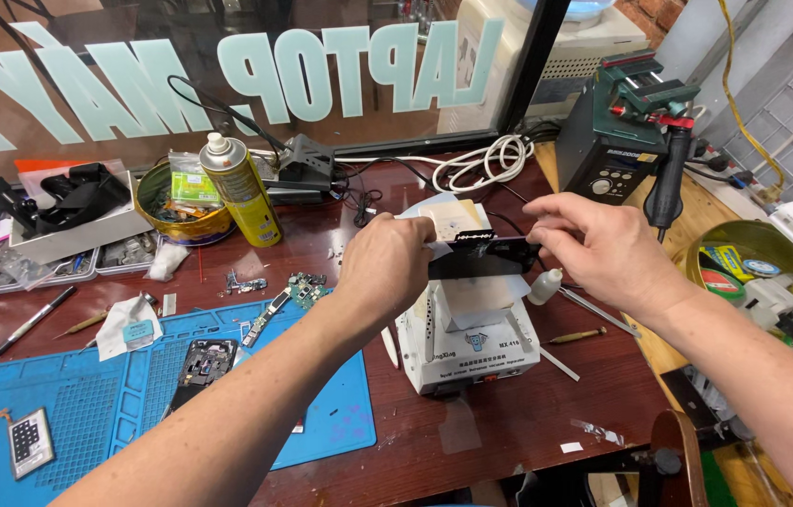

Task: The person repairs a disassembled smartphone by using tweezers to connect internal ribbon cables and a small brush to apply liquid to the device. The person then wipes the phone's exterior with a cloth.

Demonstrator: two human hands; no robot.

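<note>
My left hand [385, 269] and my right hand [600, 249] both grip a dark, flat phone panel [483, 258], one at each end. They hold it level just above a small white box-shaped machine [472, 352] on the wooden bench. A white sheet [472, 302] lies on the machine's top under the panel. My left fingers cover the panel's left end, my right thumb and fingers pinch its right end.
A blue work mat [87, 394] at the left carries an opened phone [201, 361] and small parts. A yellow spray can [242, 188], a round tin [171, 202], a soldering station [617, 141], coiled white cable [481, 164], a small white bottle [544, 286] and tweezers [594, 310] stand around.
</note>
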